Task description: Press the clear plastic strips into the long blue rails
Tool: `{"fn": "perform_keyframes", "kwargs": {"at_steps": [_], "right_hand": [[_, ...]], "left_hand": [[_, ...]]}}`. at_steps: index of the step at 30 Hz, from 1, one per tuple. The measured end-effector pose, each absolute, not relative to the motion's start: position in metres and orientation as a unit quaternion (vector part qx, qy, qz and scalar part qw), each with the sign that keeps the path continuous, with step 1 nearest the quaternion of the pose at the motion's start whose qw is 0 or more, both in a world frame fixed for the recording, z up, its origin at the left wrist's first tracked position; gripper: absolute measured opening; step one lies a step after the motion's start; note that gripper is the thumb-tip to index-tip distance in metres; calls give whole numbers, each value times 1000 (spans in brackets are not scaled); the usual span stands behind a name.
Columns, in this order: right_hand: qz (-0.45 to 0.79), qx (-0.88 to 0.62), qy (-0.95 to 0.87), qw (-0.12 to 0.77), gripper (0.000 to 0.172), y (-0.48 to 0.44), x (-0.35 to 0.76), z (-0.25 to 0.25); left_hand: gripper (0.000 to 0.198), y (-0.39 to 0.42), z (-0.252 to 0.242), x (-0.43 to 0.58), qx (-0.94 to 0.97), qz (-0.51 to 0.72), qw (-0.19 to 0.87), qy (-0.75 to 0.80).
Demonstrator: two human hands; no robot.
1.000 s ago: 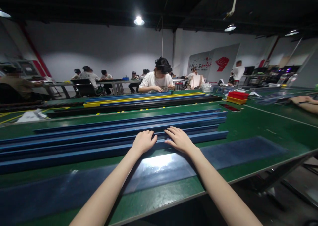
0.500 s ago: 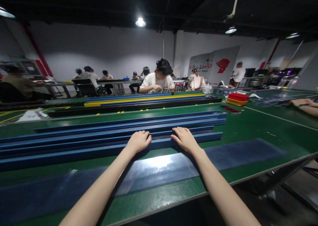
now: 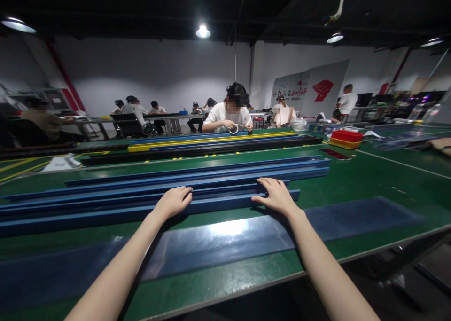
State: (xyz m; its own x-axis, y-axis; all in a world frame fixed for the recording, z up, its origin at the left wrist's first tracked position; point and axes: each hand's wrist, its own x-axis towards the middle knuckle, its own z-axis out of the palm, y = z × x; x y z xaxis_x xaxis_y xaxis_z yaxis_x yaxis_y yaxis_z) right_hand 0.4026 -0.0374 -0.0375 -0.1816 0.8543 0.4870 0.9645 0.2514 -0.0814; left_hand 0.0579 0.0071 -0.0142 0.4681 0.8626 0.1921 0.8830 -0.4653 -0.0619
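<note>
Long blue channel-shaped strips [image 3: 225,203] lie side by side across the green table in front of me. My left hand [image 3: 174,202] rests over the nearest blue strip, its fingers curled across the top edge; the grip's underside is hidden. Farther right along the same strip, close to its right end, is my right hand [image 3: 278,196]. Its thumb and fingers are spread apart over the strip, and I cannot tell whether they touch it. Between my forearms and the blue strips runs a flat, clear, bluish plastic sheet [image 3: 197,246], with lamp glare on its surface.
Across the green table [image 3: 380,180], black [image 3: 211,152] and yellow strips [image 3: 176,144] lie before a co-worker [image 3: 225,114] holding a white ring-shaped item. A red bin [image 3: 346,136] and a phone [image 3: 334,153] are at right. The table's front edge is close to me.
The nearest blue strip has slid left with my left hand. My right hand has shifted slightly right with its thumb spread, and my hands are farther apart. The view has turned slightly left.
</note>
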Motion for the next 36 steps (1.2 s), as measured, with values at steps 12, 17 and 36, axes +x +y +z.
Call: {"fn": "perform_keyframes", "kwargs": {"at_steps": [12, 17, 36], "right_hand": [[-153, -619, -757, 139, 66, -32, 400, -40], [-161, -610, -765, 129, 69, -35, 381, -36], [-156, -580, -784, 158, 65, -34, 363, -38]], "left_hand": [[41, 10, -12, 56, -861, -56, 111, -493], [38, 3, -9, 97, -886, -93, 154, -427], [41, -10, -27, 188, -846, -137, 102, -505]]}}
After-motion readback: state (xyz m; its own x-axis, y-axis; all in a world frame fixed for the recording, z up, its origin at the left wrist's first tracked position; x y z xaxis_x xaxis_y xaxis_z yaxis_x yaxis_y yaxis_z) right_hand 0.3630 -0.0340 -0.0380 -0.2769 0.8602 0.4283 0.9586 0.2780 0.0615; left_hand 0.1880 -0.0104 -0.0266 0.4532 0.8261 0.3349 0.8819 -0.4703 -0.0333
